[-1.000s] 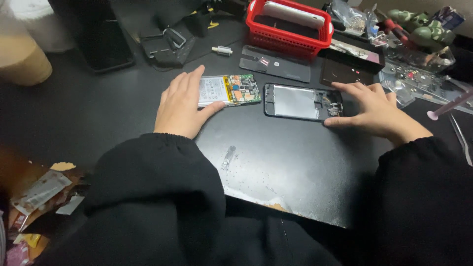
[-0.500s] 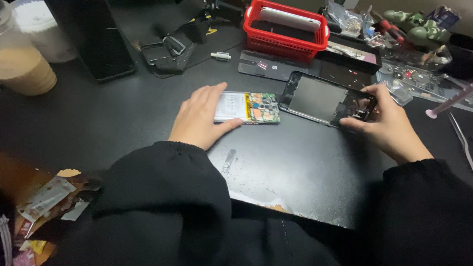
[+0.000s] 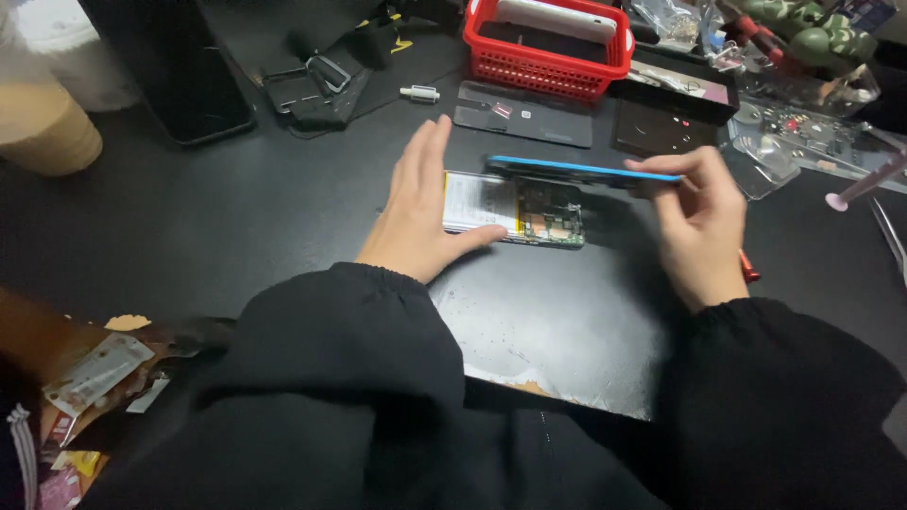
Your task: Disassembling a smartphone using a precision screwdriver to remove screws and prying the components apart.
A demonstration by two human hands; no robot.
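An opened phone body (image 3: 529,210), with a white battery and a green circuit board showing, lies flat on the black mat (image 3: 557,331). My left hand (image 3: 416,203) rests on its left end, fingers stretched out, thumb along its near edge. My right hand (image 3: 694,222) pinches the right end of a blue-edged back cover (image 3: 581,172) and holds it level above the phone body, seen edge-on.
A red basket (image 3: 548,52) with a white device stands at the back. Dark flat panels (image 3: 524,113) lie before it. A black phone (image 3: 179,71) and a beige cup (image 3: 42,127) sit far left. Clear trays with small parts (image 3: 803,132) are at right. Wrappers (image 3: 90,378) lie near left.
My right hand has lifted the back cover off the mat and brought it left, over the phone body. The left hand has stayed on the phone body.
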